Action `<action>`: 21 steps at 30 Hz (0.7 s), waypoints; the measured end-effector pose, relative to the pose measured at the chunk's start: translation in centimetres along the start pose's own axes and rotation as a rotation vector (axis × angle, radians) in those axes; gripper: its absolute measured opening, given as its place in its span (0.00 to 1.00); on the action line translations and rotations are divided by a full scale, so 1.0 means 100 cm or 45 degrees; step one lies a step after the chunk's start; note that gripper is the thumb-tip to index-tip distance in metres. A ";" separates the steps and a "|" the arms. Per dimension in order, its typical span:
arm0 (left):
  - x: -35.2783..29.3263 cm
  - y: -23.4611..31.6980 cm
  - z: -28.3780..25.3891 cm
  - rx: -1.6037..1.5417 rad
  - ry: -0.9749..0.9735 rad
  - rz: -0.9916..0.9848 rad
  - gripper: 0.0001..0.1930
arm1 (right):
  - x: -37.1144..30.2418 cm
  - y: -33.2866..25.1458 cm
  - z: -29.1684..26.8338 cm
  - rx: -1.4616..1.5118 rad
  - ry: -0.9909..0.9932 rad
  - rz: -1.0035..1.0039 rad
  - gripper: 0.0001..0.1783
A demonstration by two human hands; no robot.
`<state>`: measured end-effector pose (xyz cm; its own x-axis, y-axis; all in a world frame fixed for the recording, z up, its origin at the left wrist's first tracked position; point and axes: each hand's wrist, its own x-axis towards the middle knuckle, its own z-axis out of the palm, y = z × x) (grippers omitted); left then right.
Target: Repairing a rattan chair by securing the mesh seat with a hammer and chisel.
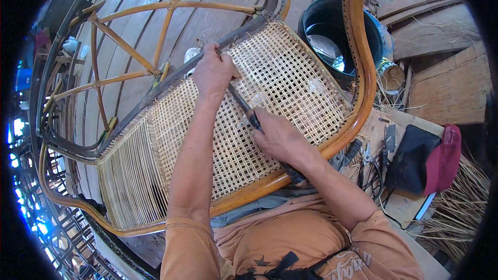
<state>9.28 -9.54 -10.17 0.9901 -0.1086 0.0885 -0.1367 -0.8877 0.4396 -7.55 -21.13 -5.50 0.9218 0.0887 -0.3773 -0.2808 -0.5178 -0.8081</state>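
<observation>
A chair frame with a woven cane panel [290, 67] lies across my lap, its open-mesh weave pale and tightly crossed. My right hand [280, 137] is wrapped round the dark grip of a long narrow tool [239, 98], whose butt end shows below my wrist. The tool slants across the weave to the far edge, where my left hand [212, 72] is closed about its far end. My left fingers press against the dark far rail [171, 77]; the tool's tip and any strand there are mostly hidden. At the left, the panel has only parallel strands [129, 176].
A dark bucket of water [332, 41] stands beyond the chair's curved rattan pole [365, 72]. To the right are a small can [390, 76], a black pouch [412, 158], a maroon cloth [443, 161], loose hand tools [386, 145] and a bundle of cane strips [459, 207].
</observation>
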 end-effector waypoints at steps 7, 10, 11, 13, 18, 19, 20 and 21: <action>0.034 -0.030 0.005 -0.167 0.005 -0.004 0.19 | -0.012 -0.012 0.003 0.027 -0.095 -0.036 0.17; 0.030 -0.023 0.012 -0.114 -0.006 -0.025 0.18 | -0.009 -0.011 0.005 0.017 -0.076 -0.037 0.17; 0.028 -0.020 0.011 -0.119 -0.015 -0.027 0.18 | -0.008 -0.009 0.006 0.016 -0.078 -0.027 0.17; 0.025 -0.016 0.006 -0.035 -0.011 -0.005 0.18 | -0.003 -0.008 0.006 0.027 -0.094 -0.036 0.17; 0.017 -0.012 0.013 -0.044 0.073 0.007 0.17 | 0.006 -0.009 0.008 0.065 -0.095 0.019 0.18; 0.017 -0.010 0.015 -0.007 0.092 0.006 0.16 | 0.010 -0.010 0.007 0.066 -0.088 0.028 0.18; 0.016 -0.010 0.015 -0.009 0.089 0.008 0.16 | 0.013 -0.011 0.007 0.066 -0.086 0.031 0.18; 0.017 -0.010 0.015 0.028 0.088 0.013 0.16 | 0.017 -0.011 0.007 0.070 -0.131 0.023 0.18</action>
<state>11.13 -9.53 -11.78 0.9841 -0.0876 0.1545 -0.1455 -0.8965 0.4186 -5.86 -19.79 -5.56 0.8849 0.1681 -0.4344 -0.3141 -0.4733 -0.8230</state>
